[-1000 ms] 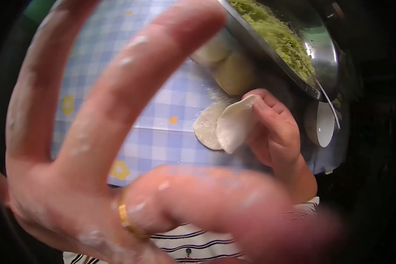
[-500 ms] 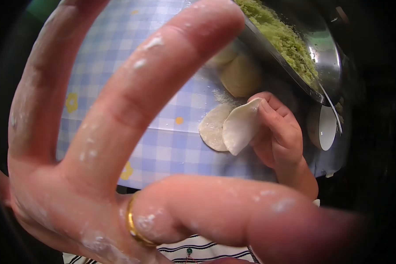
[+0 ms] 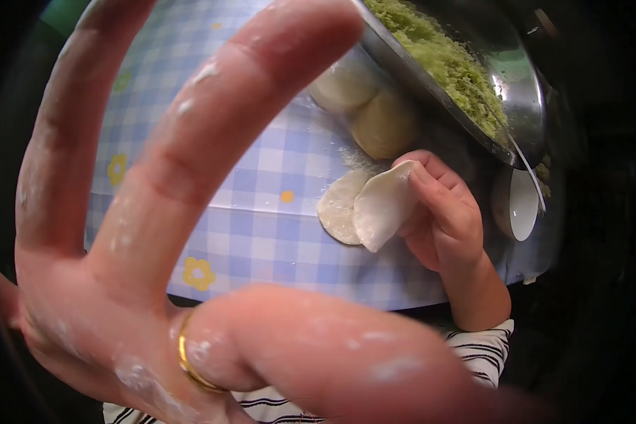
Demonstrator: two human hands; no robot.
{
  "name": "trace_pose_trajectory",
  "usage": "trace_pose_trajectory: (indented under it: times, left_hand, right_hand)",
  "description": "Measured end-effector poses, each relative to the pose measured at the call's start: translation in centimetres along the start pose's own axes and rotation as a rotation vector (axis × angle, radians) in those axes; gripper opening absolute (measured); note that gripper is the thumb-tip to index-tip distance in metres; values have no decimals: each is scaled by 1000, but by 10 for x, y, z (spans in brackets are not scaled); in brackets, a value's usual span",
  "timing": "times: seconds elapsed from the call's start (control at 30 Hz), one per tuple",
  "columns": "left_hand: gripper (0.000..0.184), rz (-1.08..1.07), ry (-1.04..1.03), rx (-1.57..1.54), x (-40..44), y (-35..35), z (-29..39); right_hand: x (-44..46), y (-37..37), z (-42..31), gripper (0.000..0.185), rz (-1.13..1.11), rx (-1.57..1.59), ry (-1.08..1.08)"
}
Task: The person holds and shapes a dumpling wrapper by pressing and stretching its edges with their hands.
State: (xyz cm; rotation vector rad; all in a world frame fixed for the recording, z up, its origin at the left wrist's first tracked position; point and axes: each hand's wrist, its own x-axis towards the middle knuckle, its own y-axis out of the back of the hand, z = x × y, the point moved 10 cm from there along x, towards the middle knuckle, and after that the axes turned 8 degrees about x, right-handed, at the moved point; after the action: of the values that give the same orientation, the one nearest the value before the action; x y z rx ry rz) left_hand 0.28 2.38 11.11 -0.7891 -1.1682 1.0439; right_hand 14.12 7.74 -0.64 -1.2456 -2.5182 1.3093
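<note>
One head-worn camera looking forward and down at the desk (image 3: 261, 265), view curving into darkness at its edges, left hand (image 3: 116, 307) looming very near, right hand (image 3: 449, 215) sitting farther off

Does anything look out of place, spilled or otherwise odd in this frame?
Yes: the left hand is spread close to the camera, blocking much of the view, while the right hand holds a dough wrapper. Loose white powder, probably flour, dusts the tablecloth. Nothing looks damaged.

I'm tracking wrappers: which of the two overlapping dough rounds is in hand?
The tilted round, pinched at its edge by the right hand; the flat round, partly hidden behind it, lies on the checked tablecloth.
</note>
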Motion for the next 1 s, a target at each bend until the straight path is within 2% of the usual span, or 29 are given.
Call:
trace_pose_trajectory:
  times: [0.27,0.37,0.43,0.47,0.5,0.57,0.67,0.77,0.87,1.0]
  left_hand:
    - [87,98,48,88,3,0,8]
    - [86,309,139,256,0,35,-6]
    - [79,431,174,483,-4,68,-19]
    - [75,379,272,611,-1,73,-32]
    - [67,428,350,737,-2,82,-42]
    - [52,411,438,736,-11,91,-67]
    - [53,318,516,741,-10,95,-91]
    - [55,226,644,617,-8,88,-112]
    - [55,184,716,525,-8,83,-124]
    - [46,162,750,527,-7,84,-128]
  right_hand:
    - [0,4,3,21,16,-6,-15]
    - [2,4,1,20,7,-17,-1]
    - [2,4,-1,20,-1,-40,18]
    - [3,4,-3,19,-4,-56,34]
    - [3,5,-5,19,-5,-72,49]
    - [-3,0,-6,19,-42,-86,63]
    - [-6,-2,-11,20,-71,-104,107]
    - [-8,-5,-17,19,-72,-110,172]
    - [-15,-13,-25,22,-134,-250,228]
    - [-17,-12,-33,20,-86,-469,343]
